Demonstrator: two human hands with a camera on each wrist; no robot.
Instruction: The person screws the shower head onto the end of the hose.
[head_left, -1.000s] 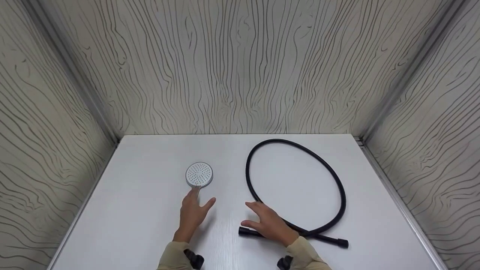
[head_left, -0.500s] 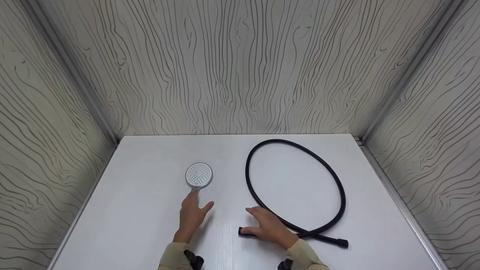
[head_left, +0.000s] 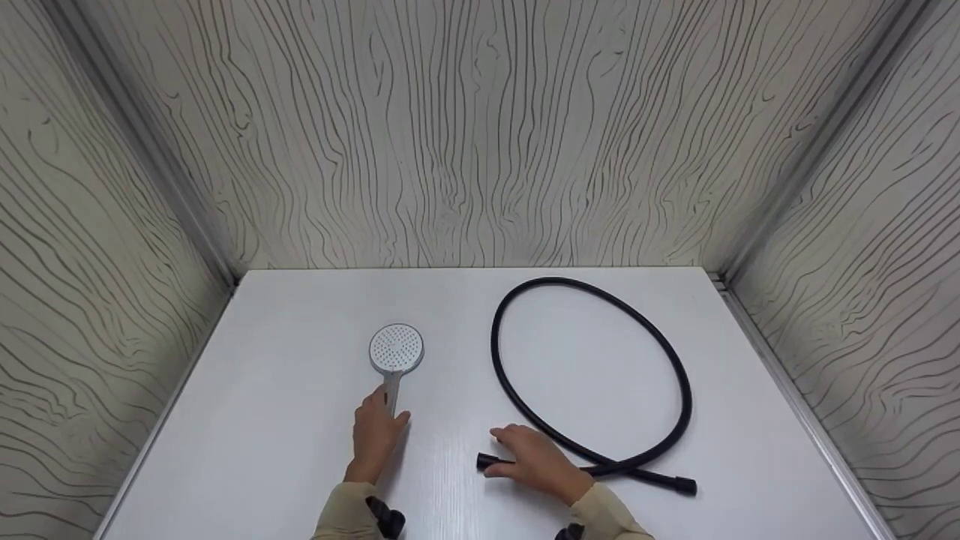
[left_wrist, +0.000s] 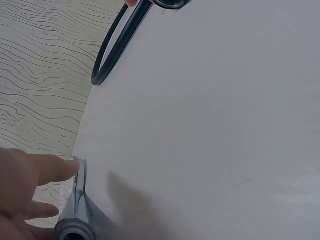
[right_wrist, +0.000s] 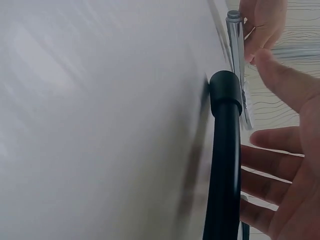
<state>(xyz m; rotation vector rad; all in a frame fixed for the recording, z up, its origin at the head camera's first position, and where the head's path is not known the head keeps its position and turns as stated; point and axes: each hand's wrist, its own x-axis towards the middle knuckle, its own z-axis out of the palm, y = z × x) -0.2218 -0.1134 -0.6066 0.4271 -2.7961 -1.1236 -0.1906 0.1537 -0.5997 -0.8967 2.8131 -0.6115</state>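
Observation:
A hand shower [head_left: 396, 349] with a round, dotted spray face lies face up on the left of the white table. Around its grey handle [head_left: 391, 394], my left hand [head_left: 373, 435] has fingers on the left side and the thumb spread on the right. In the left wrist view, a fingertip is right at the handle [left_wrist: 80, 195], whose round end faces the camera. My right hand [head_left: 541, 461] lies over the near end of a black shower hose [head_left: 684, 375]. Its fingers are loosely extended beside the hose end [right_wrist: 226, 92], thumb apart from them.
The hose forms one large loop on the right of the table [head_left: 285, 390] and crosses itself near the front, its other end [head_left: 685, 486] pointing right. Wood-patterned walls [head_left: 480, 150] enclose the table at the back and both sides.
My left hand has drawn back toward the front and slightly left, exposing more of the handle. My right hand has lowered slightly beside the hose end. Hose and hand shower lie nearly as before.

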